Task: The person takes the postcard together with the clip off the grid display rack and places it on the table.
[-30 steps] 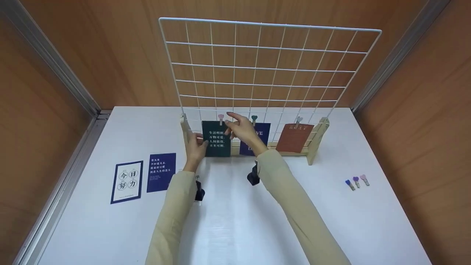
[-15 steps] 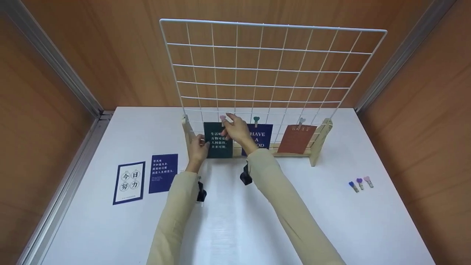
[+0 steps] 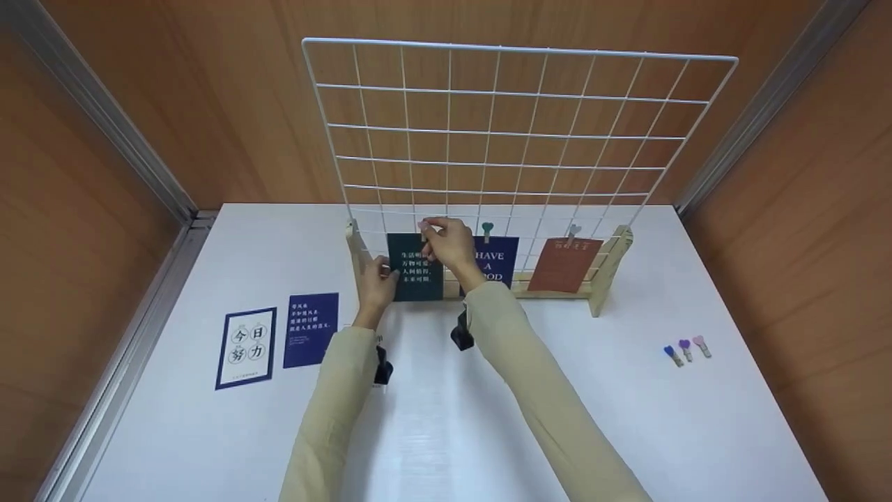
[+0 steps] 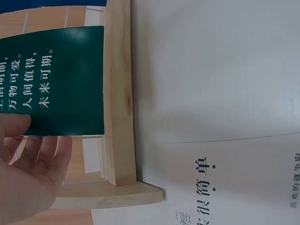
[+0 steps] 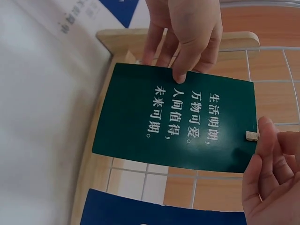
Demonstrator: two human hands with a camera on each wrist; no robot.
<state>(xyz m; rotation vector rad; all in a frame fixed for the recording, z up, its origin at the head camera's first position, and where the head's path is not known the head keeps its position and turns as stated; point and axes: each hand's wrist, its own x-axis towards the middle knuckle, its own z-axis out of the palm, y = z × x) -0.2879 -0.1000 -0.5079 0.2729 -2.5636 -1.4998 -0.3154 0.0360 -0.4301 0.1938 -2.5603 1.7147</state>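
A dark green card [image 3: 421,287] with white lettering hangs low on the left part of the white wire grid [image 3: 519,47]. My left hand [image 3: 377,287] grips its left edge, thumb on the front and fingers behind, as the left wrist view shows. At the card's top edge my right hand [image 3: 451,247] pinches a small pink clothespin [image 3: 422,226]. Only the clothespin's wooden tip [image 5: 251,136] shows in the right wrist view; the fingers cover its head. To the right, a navy card [image 3: 497,259] hangs under a green heart clothespin [image 3: 487,229].
A rust-red card [image 3: 566,265] hangs at the grid's right from a grey clothespin [image 3: 573,231]. The grid stands in wooden feet [image 3: 608,275]. On the white table lie a white card [image 3: 247,348], a blue card [image 3: 311,329] and three clothespins [image 3: 686,348].
My right hand has moved slightly left, and its fingers have come together on the pink clothespin. My left hand keeps its hold on the green card's edge. The head view has shifted a little.
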